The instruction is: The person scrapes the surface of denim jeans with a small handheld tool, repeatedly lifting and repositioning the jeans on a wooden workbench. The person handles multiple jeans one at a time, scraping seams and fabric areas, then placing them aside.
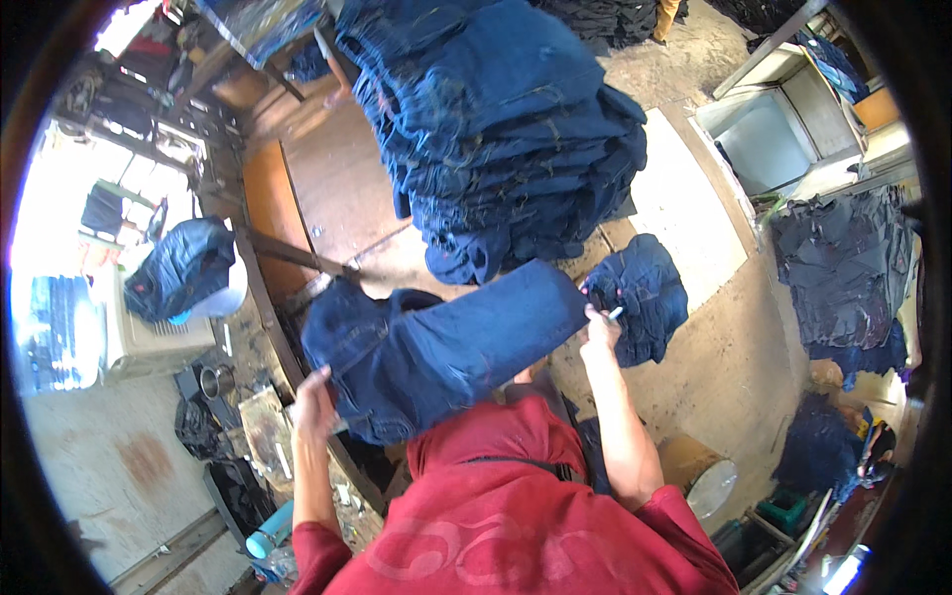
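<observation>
A pair of dark blue denim trousers (466, 332) is stretched sideways in front of my body. My left hand (313, 402) grips its wide waist end, fingers closed on the cloth. At the narrow leg end, my right hand (600, 335) pinches the hem. A small white stick-like piece (616, 313) shows at the right fingers; its kind is unclear. Just beyond the right hand, a crumpled dark denim bundle (645, 297) lies low. A tall stack of folded blue denim garments (496, 129) rises directly ahead, close behind the stretched trousers.
To the left, a wooden bench (260, 288) borders a white casing (159, 332) topped with a black bag (183, 268). A metal cup (216, 382) and a teal bottle (270, 535) sit nearby. Dark garments (843, 268) pile up on the right, past a round drum (699, 471).
</observation>
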The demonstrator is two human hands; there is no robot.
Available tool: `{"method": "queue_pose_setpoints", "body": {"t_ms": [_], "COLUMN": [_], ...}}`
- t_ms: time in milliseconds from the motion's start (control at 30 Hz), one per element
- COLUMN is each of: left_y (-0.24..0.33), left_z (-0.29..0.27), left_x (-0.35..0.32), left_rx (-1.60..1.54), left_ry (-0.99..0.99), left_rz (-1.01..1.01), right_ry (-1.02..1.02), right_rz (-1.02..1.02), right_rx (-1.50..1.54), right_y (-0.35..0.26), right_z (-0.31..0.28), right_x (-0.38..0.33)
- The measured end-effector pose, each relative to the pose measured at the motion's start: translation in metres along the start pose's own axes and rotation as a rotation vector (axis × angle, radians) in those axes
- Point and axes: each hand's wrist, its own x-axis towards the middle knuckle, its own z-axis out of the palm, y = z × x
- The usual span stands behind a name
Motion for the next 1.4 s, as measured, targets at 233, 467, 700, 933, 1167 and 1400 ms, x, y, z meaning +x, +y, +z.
{"method": "queue_pose_setpoints", "body": {"t_ms": [233, 467, 700, 933, 1167, 1400], "left_y": [-0.103, -0.061, -0.085, 0.099, 0.315, 0.269], "left_z": [0.081, 0.252, 0.5, 0.675, 0.563, 0.417], "left_x": [0.072, 0.148, 0.15, 0.095, 0.046, 0.245], "left_rx": [0.002, 0.869, 0.116, 0.131, 0.543, 2.046], "left_ry": [0.353, -0.061, -0.824, -0.877, -0.308, 0.565], "left_rz": [0.166, 0.095, -0.023, 0.565, 1.081, 1.587], "right_ry": [0.293, 0.319, 0.23, -0.047, -0.813, -0.529], "right_rz": [0.005, -0.144, -0.571, -0.843, -0.574, -0.282], "right_rx": [0.104, 0.17, 0.746, 0.905, 0.324, -0.265], "right_y": [-0.094, -0.162, -0.426, -0.615, -0.612, -0.367], "right_z": [-0.067, -0.165, -0.338, -0.303, -0.158, -0.1], "right_x": [0.109, 0.175, 0.154, 0.073, 0.07, 0.216]}}
